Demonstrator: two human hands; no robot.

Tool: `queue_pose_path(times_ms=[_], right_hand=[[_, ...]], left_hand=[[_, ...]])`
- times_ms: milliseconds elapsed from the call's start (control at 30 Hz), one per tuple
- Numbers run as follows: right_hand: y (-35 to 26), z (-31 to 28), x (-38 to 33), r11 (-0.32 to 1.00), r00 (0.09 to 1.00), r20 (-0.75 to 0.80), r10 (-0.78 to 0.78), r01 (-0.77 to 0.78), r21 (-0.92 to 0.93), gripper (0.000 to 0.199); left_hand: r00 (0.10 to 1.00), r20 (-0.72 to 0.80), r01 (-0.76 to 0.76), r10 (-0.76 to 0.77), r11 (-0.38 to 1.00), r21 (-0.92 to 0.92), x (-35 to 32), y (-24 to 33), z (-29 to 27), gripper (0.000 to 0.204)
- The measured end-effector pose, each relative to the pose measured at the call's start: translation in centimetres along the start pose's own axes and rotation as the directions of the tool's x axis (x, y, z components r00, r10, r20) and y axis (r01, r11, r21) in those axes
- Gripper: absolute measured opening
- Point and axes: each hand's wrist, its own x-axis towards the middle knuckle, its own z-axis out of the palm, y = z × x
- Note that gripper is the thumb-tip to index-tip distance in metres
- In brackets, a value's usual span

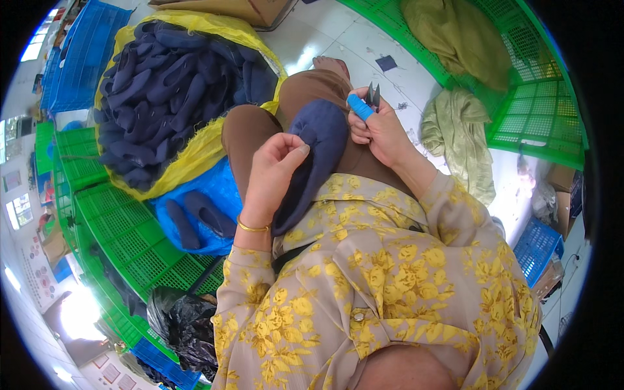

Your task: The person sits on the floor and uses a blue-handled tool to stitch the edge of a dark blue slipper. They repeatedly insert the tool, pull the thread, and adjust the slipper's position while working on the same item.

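Note:
A navy cloth slipper (330,133) lies across my lap, sole or upper facing up, I cannot tell which. My left hand (270,175) pinches its edge between thumb and fingers. To the right of the slipper, my right hand (385,138) is closed around a pair of small thread snips (372,96), their dark blades pointing up and away from me. Blue tape (359,108) wraps one finger of that hand. The snips are apart from the slipper.
A yellow woven sack (270,49) heaped with navy slippers (162,84) stands front left. Two more slippers (208,213) lie on blue plastic (170,224) beside my left arm. Green crates (123,227) flank me; pale green cloth (458,140) lies at right. A dark scrap (386,63) is on the floor.

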Motion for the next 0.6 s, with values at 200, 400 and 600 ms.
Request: queue_pose_path(times_ms=[200,400,600], right_hand=[[-0.2,0.6,0.1,1.0,1.0,-0.014,0.0,0.0,0.012,0.005],[-0.5,1.1,-0.5,1.0,0.999,0.019,-0.025,0.026,-0.014,0.006],[-2.8,3.2,-1.9,0.978,0.992,0.066,-0.11,0.12,-0.168,0.01]], left_hand=[[0.982,-0.082,-0.137,0.167,0.948,0.287,-0.2,-0.7,0.5,0.005],[0.735,0.092,-0.528,0.672,0.481,0.7,0.4,-0.8,1.4,0.009],[0.663,0.215,-0.538,0.717,0.257,0.803,0.6,0.1,2.5,0.013]])
